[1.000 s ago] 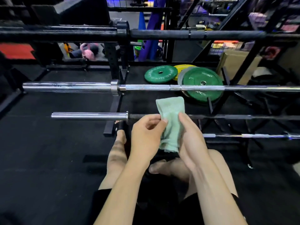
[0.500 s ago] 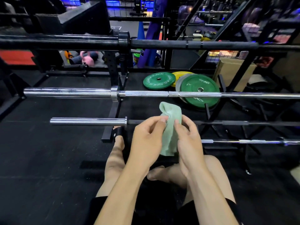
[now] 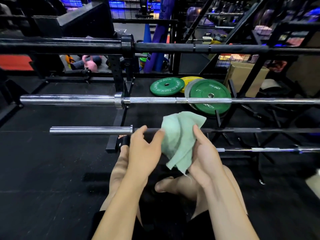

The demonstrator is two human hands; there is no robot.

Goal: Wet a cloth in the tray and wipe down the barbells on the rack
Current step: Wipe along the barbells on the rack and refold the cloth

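I sit on the floor facing the barbell rack (image 3: pixel 119 116). A light green cloth (image 3: pixel 180 135) is held upright between my hands, spread open in front of the third barbell (image 3: pixel 90 130), which has a chrome sleeve and a dark shaft. My left hand (image 3: pixel 143 149) pinches the cloth's left edge with its thumb. The cloth's right side lies against my right hand (image 3: pixel 206 156), which holds it. Above hang a chrome barbell (image 3: pixel 155 100) and a black barbell (image 3: pixel 173 47). A thinner bar (image 3: pixel 259 149) lies lowest on the right. No tray is in view.
Green plates (image 3: pixel 167 86) (image 3: pixel 210 96) and a yellow one lie on the black floor behind the bars. A cardboard box (image 3: pixel 242 75) stands at the right, and pink kettlebells (image 3: pixel 90 64) at the back left. My bare legs stretch under the rack.
The cloth, folded narrow a second ago, has been opened out wider between my hands. My hands have drawn slightly apart, and the view has tilted down a little.
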